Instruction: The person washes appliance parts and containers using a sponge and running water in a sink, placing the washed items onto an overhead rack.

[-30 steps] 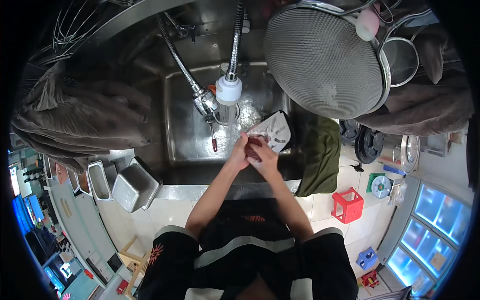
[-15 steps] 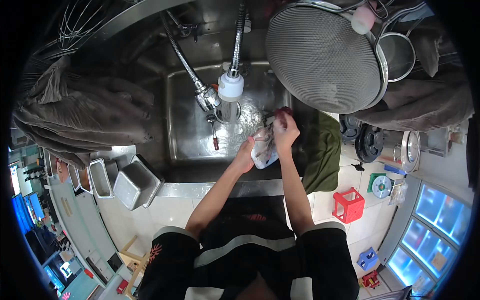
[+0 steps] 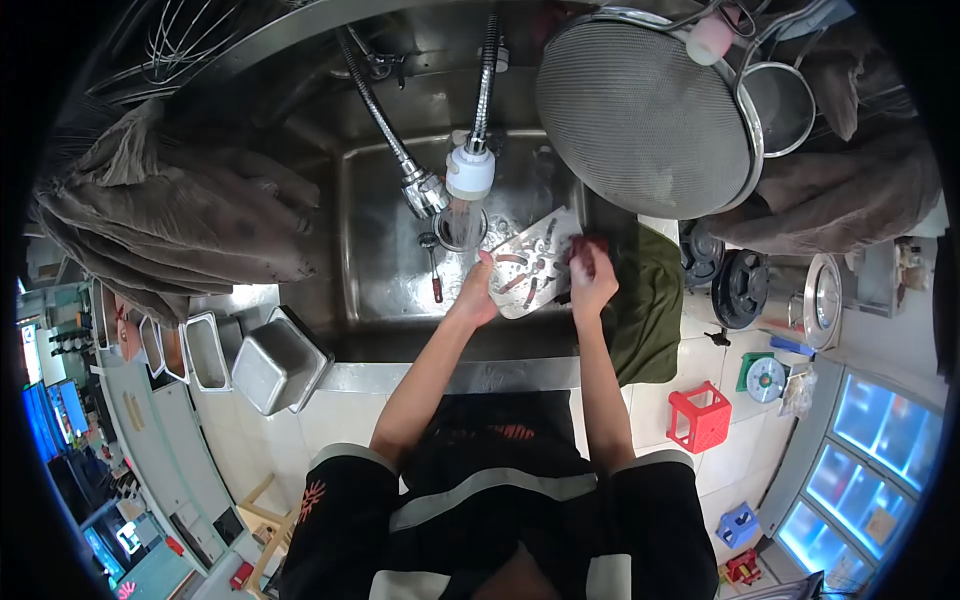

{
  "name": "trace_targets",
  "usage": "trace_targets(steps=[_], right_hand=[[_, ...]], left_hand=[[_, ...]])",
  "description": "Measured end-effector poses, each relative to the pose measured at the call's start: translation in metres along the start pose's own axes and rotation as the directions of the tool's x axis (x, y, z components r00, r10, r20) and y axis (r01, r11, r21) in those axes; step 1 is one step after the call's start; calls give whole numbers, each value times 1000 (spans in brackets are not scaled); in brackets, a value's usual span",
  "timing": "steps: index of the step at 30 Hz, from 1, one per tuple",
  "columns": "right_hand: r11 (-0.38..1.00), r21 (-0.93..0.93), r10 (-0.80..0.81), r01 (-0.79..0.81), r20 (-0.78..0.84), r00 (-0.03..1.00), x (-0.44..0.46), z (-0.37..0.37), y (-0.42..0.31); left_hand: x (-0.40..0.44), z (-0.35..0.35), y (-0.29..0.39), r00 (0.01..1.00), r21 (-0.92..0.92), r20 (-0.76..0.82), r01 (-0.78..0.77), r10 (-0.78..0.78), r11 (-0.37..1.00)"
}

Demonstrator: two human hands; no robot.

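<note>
Over the sink (image 3: 350, 290), a flat, pale slotted plate (image 3: 540, 285) is tilted with its broad face towards me. My left hand (image 3: 480, 292) grips its left edge, thumb on top. Bunched in my right hand (image 3: 597, 288) is a dark red scouring pad (image 3: 588, 255), beside the plate's right edge; whether it touches the plate I cannot tell. Water runs from a white faucet head (image 3: 470, 175) just beyond the plate. On the sink floor lies a small tool with a reddish-brown handle (image 3: 436, 288) and a dark round head.
A metal spray head (image 3: 424, 192) hangs left of the running faucet. The big mesh strainer (image 3: 650, 120) looms at upper right. An olive cloth (image 3: 650, 310) drapes over the sink's right side. Grey cloths (image 3: 190, 220) hang at left, above metal pans (image 3: 275, 365).
The plate has turned to show its slotted face more fully. My right hand and the pad have moved right and slightly towards me, off the plate's middle. My left hand keeps its grip.
</note>
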State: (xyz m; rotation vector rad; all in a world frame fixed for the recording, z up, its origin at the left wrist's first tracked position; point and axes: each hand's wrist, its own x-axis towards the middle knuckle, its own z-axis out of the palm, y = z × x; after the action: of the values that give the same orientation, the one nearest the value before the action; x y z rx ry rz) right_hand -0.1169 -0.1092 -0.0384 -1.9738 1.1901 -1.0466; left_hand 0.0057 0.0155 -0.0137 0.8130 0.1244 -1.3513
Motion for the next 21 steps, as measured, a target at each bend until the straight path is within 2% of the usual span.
trace_targets(steps=[2, 3, 4, 5, 6, 8, 9, 10, 11, 12, 13, 14, 16, 17, 18, 20, 21], right_hand=[[999, 28, -45, 46, -12, 999, 0, 9, -5], [996, 22, -92, 91, 34, 995, -8, 12, -18], [990, 18, -139, 138, 84, 987, -18, 15, -32], [995, 87, -53, 39, 163, 985, -28, 16, -34], [978, 63, -207, 200, 147, 967, -42, 22, -33], [912, 211, -394, 351, 216, 894, -57, 17, -35], [949, 155, -305, 276, 216, 927, -47, 10, -38], [974, 106, -220, 201, 208, 953, -29, 3, -44], [985, 170, -37, 14, 134, 990, -10, -1, -48], [996, 93, 3, -5, 22, 1000, 7, 0, -43], [995, 96, -16, 17, -16, 1000, 13, 4, -42], [994, 96, -36, 42, -60, 998, 16, 4, -42], [986, 61, -160, 157, 56, 985, -5, 7, -63], [962, 133, -252, 239, 85, 964, -22, 13, -68], [928, 107, -361, 357, 21, 932, -31, 17, -76], [928, 151, -362, 340, 155, 919, -25, 13, -71], [938, 153, -333, 312, 136, 933, -15, 12, -71]], left_hand=[[8, 2, -10, 997, 53, 71, -27, 23, 998], [11, 2, -16, 994, 76, 107, -37, 29, 996], [16, 3, -17, 995, 178, 101, -44, 26, 983], [18, 3, -18, 995, 173, 92, -41, 25, 984], [13, 14, -10, 997, 171, 79, -38, 24, 984], [9, 19, 2, 988, 168, 152, -22, -4, 986], [8, 21, 6, 981, 166, 191, -15, -17, 986], [5, 23, -3, 955, 172, 270, -176, 125, 969], [3, 21, -9, 975, 233, 205, -129, 81, 964], [1, 21, -13, 990, 288, 136, -76, 38, 955], [0, 22, -20, 977, 252, 195, -135, 86, 958], [1, 21, -21, 980, 237, 176, -137, 96, 962], [1, 26, -21, 984, 199, 140, -140, 113, 970], [1, 23, -14, 978, 178, 167, -154, 125, 972], [1, 19, -6, 972, 157, 190, -169, 138, 973], [-5, 7, -8, 974, 159, 184, -160, 130, 974], [-14, 6, -7, 972, 145, 192, -168, 139, 975]])
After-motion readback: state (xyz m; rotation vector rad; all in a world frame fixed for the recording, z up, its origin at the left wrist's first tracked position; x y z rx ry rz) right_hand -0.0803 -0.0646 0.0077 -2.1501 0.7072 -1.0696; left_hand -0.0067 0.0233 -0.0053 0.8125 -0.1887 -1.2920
